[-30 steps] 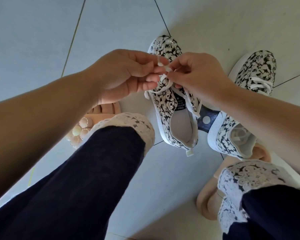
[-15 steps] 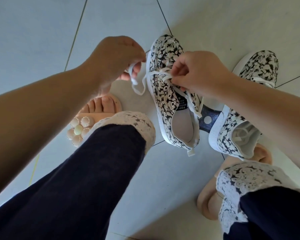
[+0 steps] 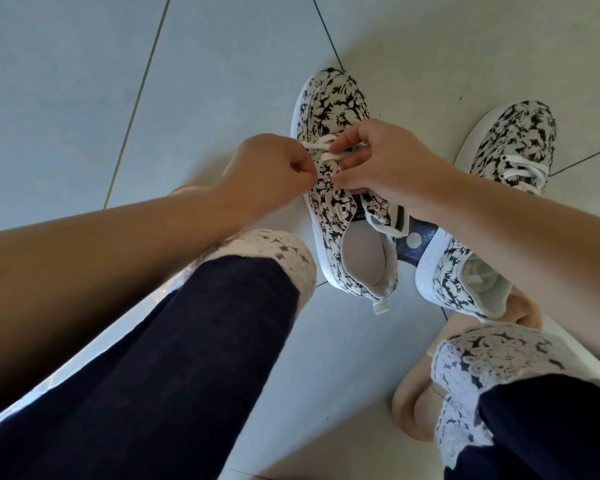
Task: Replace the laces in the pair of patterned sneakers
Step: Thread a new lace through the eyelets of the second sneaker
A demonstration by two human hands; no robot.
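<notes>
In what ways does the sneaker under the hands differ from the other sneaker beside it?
The sneaker under the hands has lace only near its toe, with several eyelets empty; the other sneaker shows crossed lace, partly hidden by the arm. The left hand and right hand pinch the first sneaker's lace; neither hand touches the other sneaker. Both share a black-and-white pattern and white soles.

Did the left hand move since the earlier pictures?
Yes. The left hand moved right and down, to the eyelets of the left sneaker, which stayed put.

Floral sneaker (image 3: 329, 109) part-laced; second sneaker (image 3: 515, 140) beside.
</notes>
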